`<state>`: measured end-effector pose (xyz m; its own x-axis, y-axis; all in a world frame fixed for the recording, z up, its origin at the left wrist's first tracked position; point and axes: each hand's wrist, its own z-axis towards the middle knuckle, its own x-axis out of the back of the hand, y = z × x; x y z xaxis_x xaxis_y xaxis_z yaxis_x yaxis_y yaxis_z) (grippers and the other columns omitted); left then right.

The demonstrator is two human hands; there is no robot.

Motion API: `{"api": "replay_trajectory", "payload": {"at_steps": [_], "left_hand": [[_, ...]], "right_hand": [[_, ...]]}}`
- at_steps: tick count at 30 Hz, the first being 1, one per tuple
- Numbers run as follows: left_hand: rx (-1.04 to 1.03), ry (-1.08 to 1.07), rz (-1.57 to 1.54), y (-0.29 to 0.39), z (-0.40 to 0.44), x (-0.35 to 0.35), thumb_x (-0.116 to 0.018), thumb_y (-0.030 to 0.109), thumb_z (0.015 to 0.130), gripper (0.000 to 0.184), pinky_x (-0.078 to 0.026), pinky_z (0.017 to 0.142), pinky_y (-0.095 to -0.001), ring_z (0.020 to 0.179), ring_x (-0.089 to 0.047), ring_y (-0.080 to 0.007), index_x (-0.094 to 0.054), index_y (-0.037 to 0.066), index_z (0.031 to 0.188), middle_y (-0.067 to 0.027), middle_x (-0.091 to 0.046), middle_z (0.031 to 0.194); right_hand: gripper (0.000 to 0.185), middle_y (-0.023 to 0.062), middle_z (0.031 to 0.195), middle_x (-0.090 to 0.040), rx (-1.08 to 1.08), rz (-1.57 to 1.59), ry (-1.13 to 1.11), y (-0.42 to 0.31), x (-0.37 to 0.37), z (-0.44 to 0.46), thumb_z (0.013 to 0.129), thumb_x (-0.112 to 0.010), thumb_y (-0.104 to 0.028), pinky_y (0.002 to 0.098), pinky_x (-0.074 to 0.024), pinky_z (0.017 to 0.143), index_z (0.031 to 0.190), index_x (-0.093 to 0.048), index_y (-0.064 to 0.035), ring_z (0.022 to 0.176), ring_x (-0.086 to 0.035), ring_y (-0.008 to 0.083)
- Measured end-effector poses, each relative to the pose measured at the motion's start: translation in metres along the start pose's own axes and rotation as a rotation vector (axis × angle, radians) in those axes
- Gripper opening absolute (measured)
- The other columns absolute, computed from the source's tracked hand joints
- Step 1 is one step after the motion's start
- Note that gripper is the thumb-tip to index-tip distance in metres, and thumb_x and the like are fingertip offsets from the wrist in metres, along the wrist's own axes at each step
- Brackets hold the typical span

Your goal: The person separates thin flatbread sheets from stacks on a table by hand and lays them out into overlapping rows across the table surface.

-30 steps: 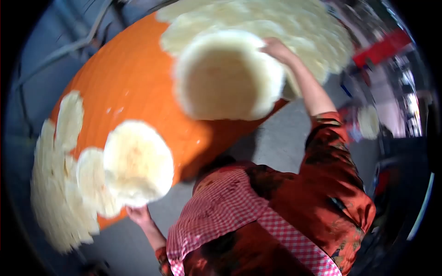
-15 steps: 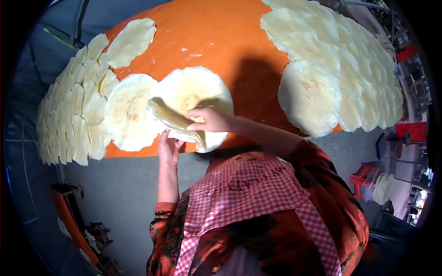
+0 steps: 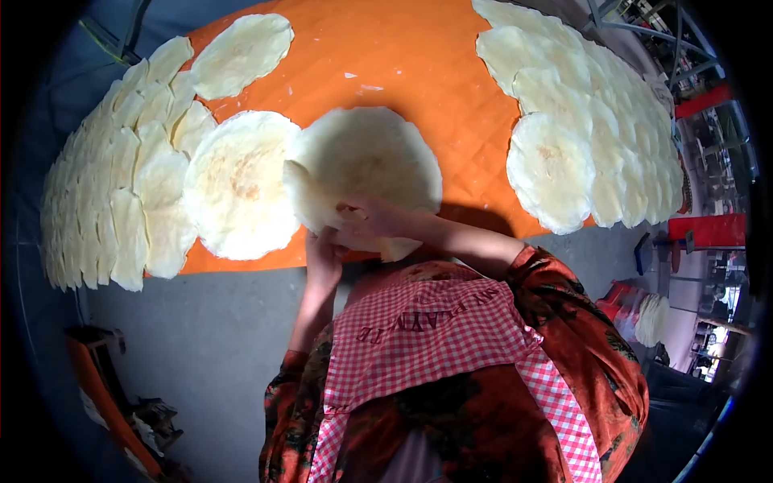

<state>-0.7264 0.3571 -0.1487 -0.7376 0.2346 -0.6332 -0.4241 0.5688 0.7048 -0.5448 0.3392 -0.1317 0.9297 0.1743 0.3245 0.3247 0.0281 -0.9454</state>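
A thin, round flatbread [image 3: 312, 197] is pinched between my two hands at the table's near edge, its rim partly lifted and bent. My left hand [image 3: 324, 259] grips its near side from below, fingers partly hidden. From above, my right hand [image 3: 372, 219] has its fingers closed on the same bread, in shadow. Beneath and behind it a wide pale flatbread [image 3: 366, 145] lies on the orange tabletop [image 3: 435, 80]. Just left of that, another round flatbread [image 3: 243, 185] with a browned centre lies flat.
Overlapping rows of flatbreads [image 3: 97, 193] cover the left end, and more rows [image 3: 620, 137] cover the right. A single flatbread [image 3: 243, 56] lies at the far left. On the floor at right is a red stool [image 3: 618, 302] beside a stack of flatbreads [image 3: 651, 320].
Both hands have shifted slightly right in view with the held flatbread. That bread's raised fold now sits lower, and shadow covers more of the bread behind it.
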Motion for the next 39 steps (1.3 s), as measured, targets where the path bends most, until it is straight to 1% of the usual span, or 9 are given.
{"api": "replay_trajectory", "payload": {"at_steps": [5,13,17,19,21,26,27,32,39], "left_hand": [[-0.008,0.14,0.058,0.0,0.001,-0.006,-0.048,0.018,0.095,0.024,-0.039,0.045,-0.0164,0.066,-0.055,-0.0083,-0.049,0.008,0.116,-0.0024,-0.059,0.092],[0.143,0.25,0.058,0.001,0.001,-0.002,-0.057,0.009,0.087,0.032,-0.049,0.051,-0.0245,0.079,-0.061,-0.0145,-0.049,0.009,0.118,-0.0038,-0.06,0.101],[0.181,0.254,0.134,-0.018,0.016,0.056,-0.062,0.004,0.081,0.034,-0.052,0.054,-0.0287,0.079,-0.063,-0.0184,-0.052,0.006,0.114,-0.0051,-0.062,0.101],[0.12,0.295,0.163,-0.015,0.022,0.012,-0.062,0.002,0.079,0.035,-0.054,0.061,-0.0335,0.082,-0.064,-0.0227,-0.053,0.001,0.113,-0.009,-0.062,0.102],[0.05,0.361,0.185,0.002,0.015,-0.006,-0.062,0.002,0.077,0.039,-0.055,0.072,-0.0414,0.088,-0.063,-0.0289,-0.052,-0.005,0.114,-0.0155,-0.061,0.106],[0.093,0.384,0.114,0.085,0.013,0.027,-0.063,0.005,0.073,0.054,-0.051,0.086,-0.0495,0.1,-0.059,-0.0344,-0.045,-0.012,0.121,-0.0202,-0.057,0.113],[0.112,0.36,0.105,0.097,0.014,0.051,-0.062,0.004,0.073,0.055,-0.051,0.086,-0.0488,0.1,-0.058,-0.0341,-0.044,-0.011,0.122,-0.0195,-0.057,0.113],[0.045,0.437,0.248,0.131,0.012,0.155,-0.059,0.002,0.072,0.057,-0.05,0.088,-0.0462,0.105,-0.056,-0.032,-0.045,-0.004,0.126,-0.0151,-0.054,0.116],[-0.089,0.447,0.271,0.183,-0.011,0.084,-0.056,-0.004,0.071,0.056,-0.05,0.086,-0.0408,0.096,-0.058,-0.0285,-0.047,-0.001,0.126,-0.0137,-0.057,0.109]], "right_hand": [[0.034,0.0207,0.085,-0.063,0.194,-0.209,0.095,-0.007,-0.008,-0.002,0.08,-0.067,-0.033,0.0438,-0.0478,0.067,0.088,-0.058,-0.0017,0.079,-0.063,0.0342],[0.022,0.0254,0.08,-0.063,-0.026,-0.218,0.206,0.013,-0.007,-0.002,0.085,-0.053,-0.018,0.0478,-0.0478,0.066,0.083,-0.058,0.0029,0.074,-0.064,0.0376],[0.024,0.0218,0.081,-0.063,0.165,-0.48,0.088,0.013,-0.013,-0.011,0.088,-0.051,-0.023,0.0456,-0.0465,0.067,0.087,-0.06,-0.0008,0.071,-0.061,0.0355],[0.025,0.0227,0.084,-0.063,0.034,-0.017,0.171,0.016,-0.031,-0.003,0.09,-0.049,-0.023,0.0445,-0.0467,0.069,0.091,-0.058,-0.0005,0.073,-0.06,0.0339],[0.025,0.0233,0.087,-0.063,0.057,0.369,0.381,0.035,-0.017,0.008,0.088,-0.05,-0.021,0.0421,-0.0471,0.071,0.098,-0.059,0.0001,0.075,-0.06,0.0308],[0.02,0.0108,0.075,-0.062,-0.048,-0.271,0.41,-0.013,0.143,0.01,0.081,-0.058,-0.016,0.0369,-0.0489,0.06,0.094,-0.062,-0.0011,0.066,-0.059,0.0183],[0.025,0.0071,0.077,-0.062,-0.165,0.088,0.448,-0.042,0.167,-0.024,0.083,-0.058,-0.021,0.036,-0.0496,0.062,0.096,-0.063,-0.0007,0.072,-0.06,0.0172],[0.025,0.0096,0.088,-0.068,-0.435,0.249,0.792,0.091,0.223,-0.106,0.079,-0.061,-0.01,0.0335,-0.0505,0.072,0.101,-0.067,0.0023,0.08,-0.063,0.0173],[0.029,0.0212,0.088,-0.065,-0.402,-0.614,0.657,0.023,0.243,-0.101,0.073,-0.051,-0.005,0.0428,-0.0488,0.076,0.097,-0.068,-0.0056,0.083,-0.063,0.0358]]}}
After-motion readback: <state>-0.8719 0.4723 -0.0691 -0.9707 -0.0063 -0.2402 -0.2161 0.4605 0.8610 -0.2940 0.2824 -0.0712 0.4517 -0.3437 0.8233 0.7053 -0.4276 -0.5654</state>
